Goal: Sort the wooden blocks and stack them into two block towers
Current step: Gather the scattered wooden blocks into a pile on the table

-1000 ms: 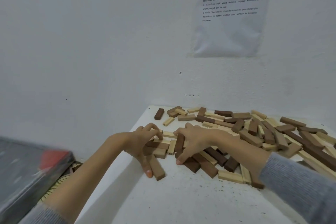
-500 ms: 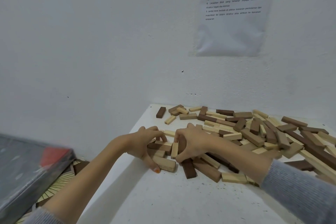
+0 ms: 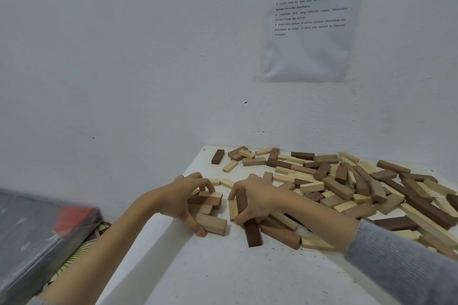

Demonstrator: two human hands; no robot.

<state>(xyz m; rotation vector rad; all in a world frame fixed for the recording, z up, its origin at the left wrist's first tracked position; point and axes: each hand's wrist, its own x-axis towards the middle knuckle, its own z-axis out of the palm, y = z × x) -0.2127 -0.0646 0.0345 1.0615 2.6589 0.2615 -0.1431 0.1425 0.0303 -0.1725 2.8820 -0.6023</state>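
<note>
Several wooden blocks, light, mid-brown and dark, lie scattered in a pile (image 3: 352, 186) across the white table (image 3: 223, 275). My left hand (image 3: 184, 197) curls over a small heap of blocks (image 3: 205, 202) near the table's left edge, its thumb against a light block (image 3: 212, 224). To its right, my right hand (image 3: 255, 199) is closed on a dark brown block (image 3: 241, 202) standing on edge, with a light block (image 3: 232, 209) beside it. Another dark block (image 3: 252, 235) lies just in front of that hand.
The table meets a white wall at the back, where a printed sheet (image 3: 312, 20) hangs. The table's left edge drops off right beside my left hand. Below at the left lies a grey case with a red patch (image 3: 37, 233) on a patterned floor.
Both hands have pulled blocks a little nearer and closer together. The right hand has tipped the dark block up on edge; the light block by my left thumb has turned sideways.
</note>
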